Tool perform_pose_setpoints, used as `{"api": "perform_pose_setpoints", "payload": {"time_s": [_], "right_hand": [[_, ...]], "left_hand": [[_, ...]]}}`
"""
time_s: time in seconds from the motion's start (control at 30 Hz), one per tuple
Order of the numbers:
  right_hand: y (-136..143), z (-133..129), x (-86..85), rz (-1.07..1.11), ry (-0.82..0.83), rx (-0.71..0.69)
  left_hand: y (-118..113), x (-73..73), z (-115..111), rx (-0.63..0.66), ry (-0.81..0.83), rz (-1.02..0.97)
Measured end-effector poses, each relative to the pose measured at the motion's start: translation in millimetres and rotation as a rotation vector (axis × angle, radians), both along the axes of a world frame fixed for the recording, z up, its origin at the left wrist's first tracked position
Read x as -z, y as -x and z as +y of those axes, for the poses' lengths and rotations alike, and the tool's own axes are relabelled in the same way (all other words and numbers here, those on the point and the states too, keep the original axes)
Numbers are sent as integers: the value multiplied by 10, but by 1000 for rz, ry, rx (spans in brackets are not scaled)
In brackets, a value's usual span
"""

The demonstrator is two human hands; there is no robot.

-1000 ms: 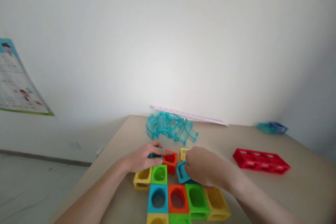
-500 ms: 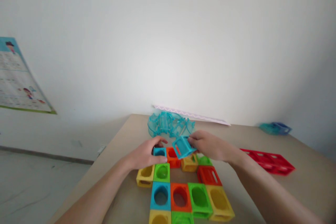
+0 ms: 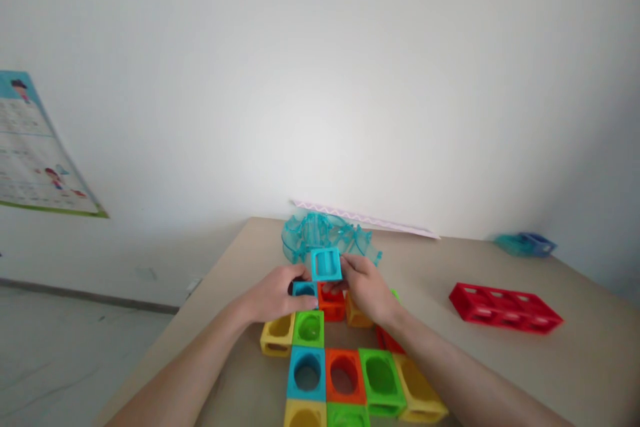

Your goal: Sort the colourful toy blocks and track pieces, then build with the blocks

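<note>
A light-blue hollow cube block (image 3: 326, 264) is pinched in my right hand (image 3: 367, 283), held just above the far end of the joined blocks. My left hand (image 3: 277, 293) grips a blue block (image 3: 304, 289) at the back left corner, thumb in front and fingers behind. Right of that stands a red-orange block (image 3: 331, 303). A green block (image 3: 309, 329) and a yellow block (image 3: 277, 335) lie nearer to me. The front row has a blue block (image 3: 306, 373), an orange block (image 3: 345, 375), a green block (image 3: 383, 380) and a yellow block (image 3: 419, 387). My right hand and forearm partly cover blocks at the right.
Clear teal track pieces (image 3: 320, 233) lie behind the blocks. A red three-hole piece (image 3: 505, 308) rests at the right of the table (image 3: 425, 267). Farther back are a dark-blue block (image 3: 536, 244) and a pale strip (image 3: 370, 220) against the wall.
My right hand has moved left with the light-blue block and turned it, so a barred face shows. The left hand stays on its block.
</note>
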State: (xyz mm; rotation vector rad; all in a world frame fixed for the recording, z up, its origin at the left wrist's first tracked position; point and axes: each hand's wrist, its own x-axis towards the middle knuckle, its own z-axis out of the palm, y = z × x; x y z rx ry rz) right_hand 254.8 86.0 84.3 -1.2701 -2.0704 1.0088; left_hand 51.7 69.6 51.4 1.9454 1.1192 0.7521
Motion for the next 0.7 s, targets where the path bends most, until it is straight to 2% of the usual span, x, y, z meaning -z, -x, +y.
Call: {"api": "perform_pose_setpoints", "payload": {"time_s": [0.07, 0.13, 0.3, 0.4, 0.5, 0.6, 0.7], "right_hand": [[33, 20, 107, 191, 135, -18], [37, 48, 175, 208, 163, -7], [12, 45, 151, 48, -13, 50], [4, 29, 131, 11, -88, 78], [5, 43, 174, 42, -65, 60], [9, 54, 212, 109, -26, 37], [14, 26, 188, 76, -83, 41]], "left_hand": [[-1, 7, 6, 28, 20, -38], [-5, 12, 11, 42, 31, -74], [-30, 48, 33, 26, 84, -187], [-52, 107, 70, -56, 120, -288], [-76, 140, 107, -122, 111, -387], [-87, 103, 125, -248, 13, -493], [-77, 30, 132, -419, -4, -684]]}}
